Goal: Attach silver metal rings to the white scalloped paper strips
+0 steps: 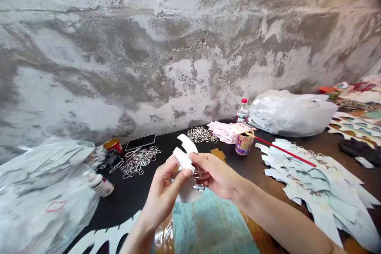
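Note:
My left hand [168, 184] pinches a white curved cut piece [183, 158] between thumb and fingers, near the middle of the view. From the other side my right hand [212, 172] closes its fingers on the same piece, whose two prongs stick up above the hands. Something small and metallic shows by my right fingertips, too small to make out. Beneath the hands lies a light-blue cloth-like sheet [212, 224]. A pile of metal rings [141, 161] lies to the left, and a second ring pile [202, 135] lies behind the hands.
Plastic bags flank the dark table [122, 198]. At left are a white bottle [101, 184], a red tin [113, 145] and a phone [140, 142]. At right are a patterned can [244, 144], a red stick [285, 151], a clear bottle [242, 112] and ringed white pieces [321, 182].

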A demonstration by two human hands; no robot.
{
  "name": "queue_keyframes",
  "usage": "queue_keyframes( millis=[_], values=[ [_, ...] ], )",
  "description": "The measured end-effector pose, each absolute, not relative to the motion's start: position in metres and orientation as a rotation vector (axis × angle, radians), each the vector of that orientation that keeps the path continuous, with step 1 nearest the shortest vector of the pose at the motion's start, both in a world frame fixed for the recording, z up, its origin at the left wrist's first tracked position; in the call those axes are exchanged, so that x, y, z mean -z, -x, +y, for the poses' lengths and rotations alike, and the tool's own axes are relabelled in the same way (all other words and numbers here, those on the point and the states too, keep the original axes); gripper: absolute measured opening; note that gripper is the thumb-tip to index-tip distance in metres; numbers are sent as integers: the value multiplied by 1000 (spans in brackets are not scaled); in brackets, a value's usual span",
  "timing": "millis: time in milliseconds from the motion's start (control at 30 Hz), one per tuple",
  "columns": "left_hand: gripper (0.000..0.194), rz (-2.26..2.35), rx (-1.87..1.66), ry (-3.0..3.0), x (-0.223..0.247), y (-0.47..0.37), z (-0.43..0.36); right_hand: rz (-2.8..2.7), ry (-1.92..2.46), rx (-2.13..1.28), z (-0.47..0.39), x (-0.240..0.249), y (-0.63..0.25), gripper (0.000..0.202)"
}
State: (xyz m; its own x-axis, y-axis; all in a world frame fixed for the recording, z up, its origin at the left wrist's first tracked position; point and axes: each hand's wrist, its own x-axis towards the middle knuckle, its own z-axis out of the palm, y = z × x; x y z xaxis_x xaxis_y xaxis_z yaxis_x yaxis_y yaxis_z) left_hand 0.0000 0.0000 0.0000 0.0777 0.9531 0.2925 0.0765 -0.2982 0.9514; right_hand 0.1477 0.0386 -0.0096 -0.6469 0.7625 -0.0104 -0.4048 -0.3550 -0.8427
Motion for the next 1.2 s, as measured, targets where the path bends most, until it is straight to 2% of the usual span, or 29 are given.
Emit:
queue_keyframes(
  millis=[200, 367, 500, 633, 767, 900, 1067, 1200],
  values=[
    [40, 955, -1170, -1312, 5, 2, 7, -951, 534, -1992, 52, 10, -154, 50],
    [44, 1077, -1137, -1134, 2, 1, 10, -832, 487, -2021, 62, 16, -153, 52],
    [40, 1157, -1196, -1131, -1, -1, 9, -1035, 489, -1987, 63, 14, -156, 58],
    [39, 1205, -1232, -1224, -1, 4, 7, -1355, 608, -1732, 60, 11, -159, 38],
    [33, 1179, -1141, -1339, 4, 9, 10, -1295, 617, -1620, 59, 10, -156, 34],
    [33, 1185, -1157, -1378, 10, 12, 12, -1305, 565, -1541, 62, 11, -157, 34],
    [35, 1258, -1182, -1449, 5, 14, 11, -1501, 551, -1635, 68, 14, -165, 45],
    [31, 1287, -1176, -1544, -1, 10, 7, -1523, 656, -1541, 68, 13, -167, 38]
  ],
)
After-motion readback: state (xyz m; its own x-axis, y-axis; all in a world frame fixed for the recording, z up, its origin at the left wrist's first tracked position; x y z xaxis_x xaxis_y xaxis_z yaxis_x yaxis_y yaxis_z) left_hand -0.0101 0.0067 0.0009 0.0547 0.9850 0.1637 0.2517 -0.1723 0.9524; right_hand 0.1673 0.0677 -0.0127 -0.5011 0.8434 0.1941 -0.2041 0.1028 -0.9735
